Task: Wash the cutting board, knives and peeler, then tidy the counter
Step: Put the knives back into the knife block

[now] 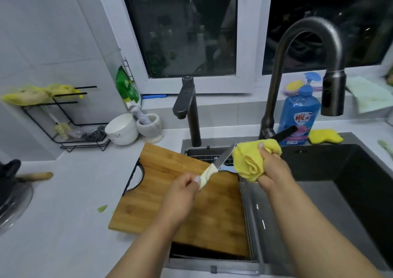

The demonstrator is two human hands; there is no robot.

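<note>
Over the left part of the sink (350,171), the left hand (182,189) grips the pale marbled handle of a knife (217,166), fingers curled round it, with the blade slanting up and to the right. The right hand (273,168) clutches a bunched yellow cloth (251,163), its fingers wrapped round the wad, and the cloth meets the far end of the blade, hiding the tip. Below both hands a wooden cutting board (170,192) lies flat, partly on the white counter (63,214) and partly over the left edge of the sink, its dark handle loop pointing away from the sink. A small green scrap (102,208) (a bit of peel, by the look of it) sits on the counter just left of the board. Behind the sink stands a tall curved faucet (308,54) with a second, shorter dark tap (187,107) to its left. A blue dish-soap bottle (297,116) stands at the back rim of the sink, just right of the faucet's base, with a yellow sponge (325,136) beside it. Further left of the sink, near the wall, a white bowl (122,130) and a stone mortar (150,126) sit side by side, next to a black wire rack (63,118). No peeler can be made out.
</note>
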